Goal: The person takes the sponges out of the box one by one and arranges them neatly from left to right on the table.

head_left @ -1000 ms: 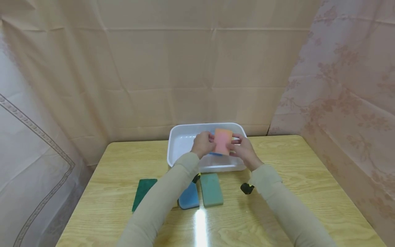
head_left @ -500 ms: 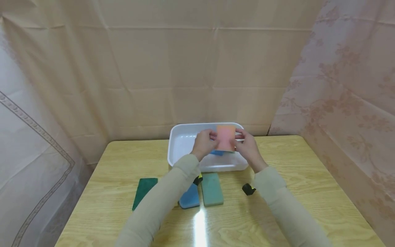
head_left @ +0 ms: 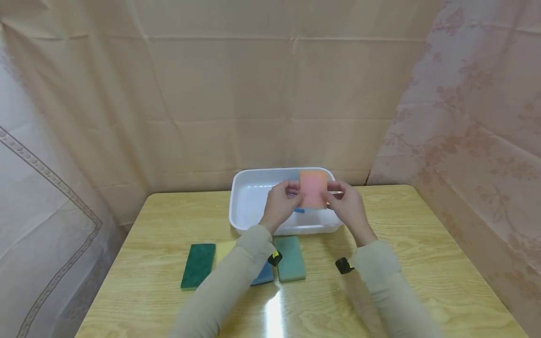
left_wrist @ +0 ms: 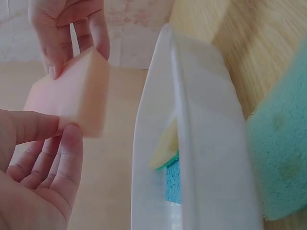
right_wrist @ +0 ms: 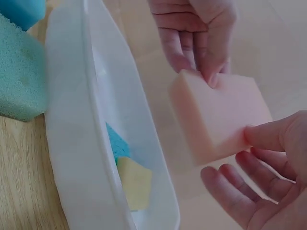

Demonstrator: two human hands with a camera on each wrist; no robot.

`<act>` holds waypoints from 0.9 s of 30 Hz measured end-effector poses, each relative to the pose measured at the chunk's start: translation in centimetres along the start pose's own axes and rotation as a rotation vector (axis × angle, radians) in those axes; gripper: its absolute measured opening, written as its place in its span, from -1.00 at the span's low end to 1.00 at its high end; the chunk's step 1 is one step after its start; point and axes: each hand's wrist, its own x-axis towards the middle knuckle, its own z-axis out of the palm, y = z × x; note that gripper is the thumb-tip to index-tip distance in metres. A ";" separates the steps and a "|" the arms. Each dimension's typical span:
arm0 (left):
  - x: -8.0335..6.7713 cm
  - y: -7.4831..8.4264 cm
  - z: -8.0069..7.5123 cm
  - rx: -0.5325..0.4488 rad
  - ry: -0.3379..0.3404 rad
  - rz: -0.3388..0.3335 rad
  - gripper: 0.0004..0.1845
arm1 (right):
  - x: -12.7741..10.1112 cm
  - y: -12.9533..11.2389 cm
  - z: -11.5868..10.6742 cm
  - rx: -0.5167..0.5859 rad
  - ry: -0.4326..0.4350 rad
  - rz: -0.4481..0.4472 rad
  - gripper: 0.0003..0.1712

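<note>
Pink sponge (head_left: 313,188) held upright in the air above the white tub (head_left: 253,220), over the tub's right half, clear of its floor. Both hands on it. Left hand (head_left: 281,205) pinches the sponge's left edge between thumb and fingertips; the left wrist view shows the thumb (left_wrist: 69,143) pressed to the near face and the other fingers loosely spread beneath. Right hand (head_left: 347,206) pinches the right edge the same way; the right wrist view shows the thumb (right_wrist: 268,136) on the sponge's corner, remaining fingers fanned below and not touching.

Tub sits at the far edge of the table (head_left: 422,244), about mid-width, close to the backdrop cloth. Inside it, seen from the wrist views: a blue sponge (right_wrist: 116,143) and a yellow sponge (right_wrist: 135,182) lying against the near wall, touching each other.

On the table in front of the tub, a row of sponges: dark green pad (head_left: 198,265) furthest left, a yellow piece (head_left: 224,249) just beside it, a blue one (head_left: 264,276) mostly hidden under the left sleeve, then a light green sponge (head_left: 290,258) nearest the tub's near wall. Wrist-camera mounts show as dark blocks at both cuffs.
</note>
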 end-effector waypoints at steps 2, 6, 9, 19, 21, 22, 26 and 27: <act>-0.3 -0.1 0.1 0.004 0.014 0.017 -0.80 | -0.4 0.0 0.0 -0.072 0.003 -0.013 -0.61; -0.8 -0.2 0.4 -0.005 0.029 0.036 -0.82 | -1.0 0.3 -0.1 -0.200 0.006 -0.057 -0.63; -1.1 0.0 0.5 -0.015 0.029 0.033 -0.82 | -1.3 0.3 -0.3 -0.211 0.010 -0.083 -0.65; -2.2 0.8 0.4 -0.067 0.004 0.045 -0.79 | -2.2 -1.0 -1.2 -0.181 0.008 -0.055 -0.65; -2.4 0.8 0.4 -0.085 -0.005 0.046 -0.77 | -2.4 -1.1 -1.2 -0.172 0.014 -0.065 -0.67; -2.5 0.8 0.4 -0.094 -0.008 0.045 -0.76 | -2.5 -1.1 -1.2 -0.165 0.018 -0.076 -0.68; -2.8 0.7 0.4 -0.126 -0.018 0.024 -0.76 | -2.8 -1.1 -1.1 -0.145 0.033 -0.111 -0.72; -2.9 0.7 0.4 -0.131 -0.017 0.019 -0.77 | -2.9 -1.0 -1.2 -0.141 0.033 -0.114 -0.72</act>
